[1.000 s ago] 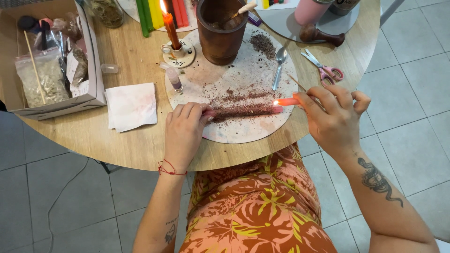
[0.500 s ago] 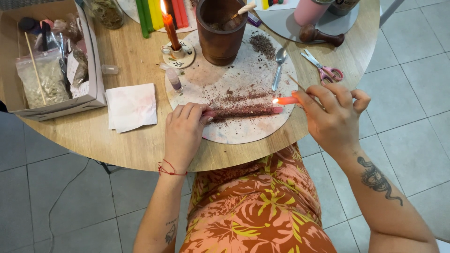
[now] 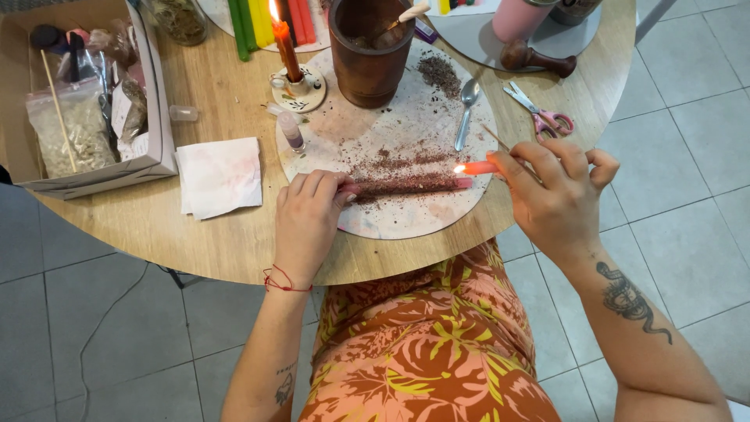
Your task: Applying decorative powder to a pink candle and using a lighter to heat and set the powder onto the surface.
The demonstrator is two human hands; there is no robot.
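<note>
A pink candle (image 3: 414,184) coated with dark crumbs lies flat on a round pale board (image 3: 391,211) strewn with the same crumbs. My left hand (image 3: 307,219) pins down its left end with the fingertips. My right hand (image 3: 556,195) holds a short lit orange candle (image 3: 478,167), its flame pointing left just above the pink candle's right end. A thin wooden stick also passes through the right hand's fingers.
A brown mortar (image 3: 369,48), a lit orange candle in a small holder (image 3: 291,62), a spoon (image 3: 466,109), pink scissors (image 3: 539,114), a small vial (image 3: 291,131), a white napkin (image 3: 221,175) and a cardboard box of supplies (image 3: 86,109) stand on the round wooden table (image 3: 234,242).
</note>
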